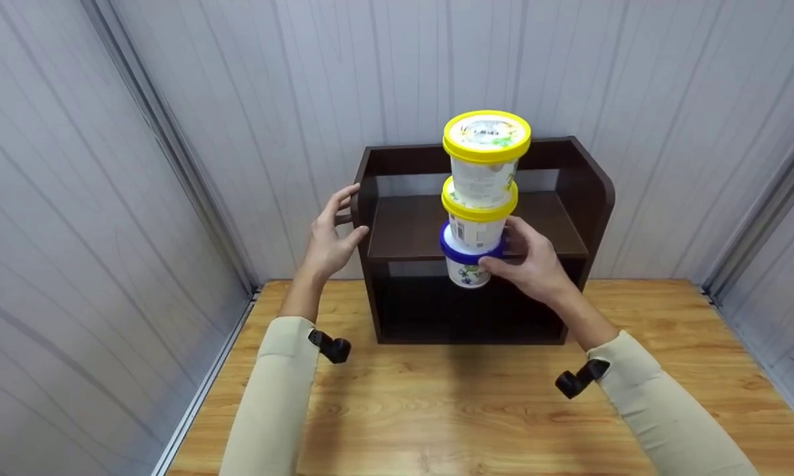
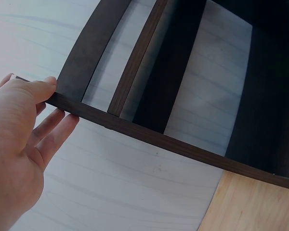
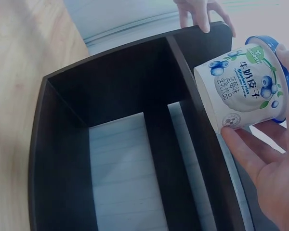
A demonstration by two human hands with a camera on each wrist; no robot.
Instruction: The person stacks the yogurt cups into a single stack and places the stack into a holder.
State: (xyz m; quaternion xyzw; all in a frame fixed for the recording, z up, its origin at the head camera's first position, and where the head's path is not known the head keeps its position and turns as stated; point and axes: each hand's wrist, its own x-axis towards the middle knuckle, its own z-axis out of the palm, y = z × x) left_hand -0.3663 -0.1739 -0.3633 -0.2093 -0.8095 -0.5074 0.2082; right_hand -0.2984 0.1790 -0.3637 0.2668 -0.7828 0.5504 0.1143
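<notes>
My right hand [image 1: 535,268] grips the lowest of three stacked yogurt cups, the blue-lidded one [image 1: 468,274], in front of the shelf. Blueberries are printed on that blue-lidded cup [image 3: 243,86] in the right wrist view. On top of it stands a yellow-lidded cup [image 1: 476,233], with another yellow-lidded cup [image 1: 482,182] above that. My left hand [image 1: 332,243] holds the left side panel of the dark brown shelf [image 1: 403,231]. In the left wrist view, thumb and fingers of the left hand [image 2: 21,139] lie on opposite sides of the panel edge [image 2: 139,134].
The two-tier shelf stands on a wood-grain surface [image 1: 436,410] against a pale panelled wall [image 1: 304,79]. Its middle board [image 1: 410,228] is partly hidden by the cups. A metal-edged side wall [image 1: 73,264] rises at the left, another [image 1: 780,277] at the right.
</notes>
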